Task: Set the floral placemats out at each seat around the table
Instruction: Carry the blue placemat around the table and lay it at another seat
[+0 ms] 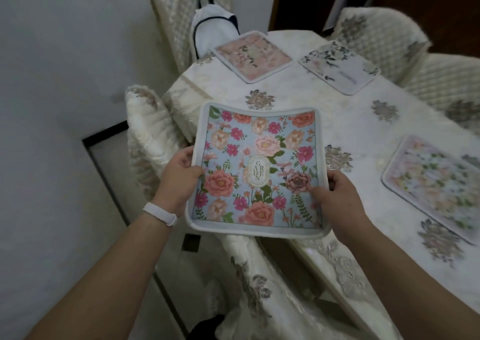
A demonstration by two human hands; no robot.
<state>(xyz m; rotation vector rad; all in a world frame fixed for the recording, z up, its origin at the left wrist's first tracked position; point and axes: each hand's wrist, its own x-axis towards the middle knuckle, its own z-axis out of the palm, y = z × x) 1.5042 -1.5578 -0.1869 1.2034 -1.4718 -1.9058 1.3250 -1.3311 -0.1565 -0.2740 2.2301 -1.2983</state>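
I hold a blue floral placemat (257, 168) with a white border and a "GARDEN" label, level above the table's near-left edge. My left hand (179, 176) grips its left edge, thumb on top. My right hand (335, 191) grips its right edge, thumb pressed on a dark rose. Three other placemats lie flat on the table: a pink one (253, 55) at the far end, a white one with dark leaves (339, 65) to its right, and a pale floral one (436, 184) at the right side.
The table (337, 124) wears a cream embroidered cloth. Quilted cream chairs stand around it: one at the far end (179, 20) with a white bag (210, 36) on it, one at the left (148, 132), others at the far right (384, 30). A white wall is to the left.
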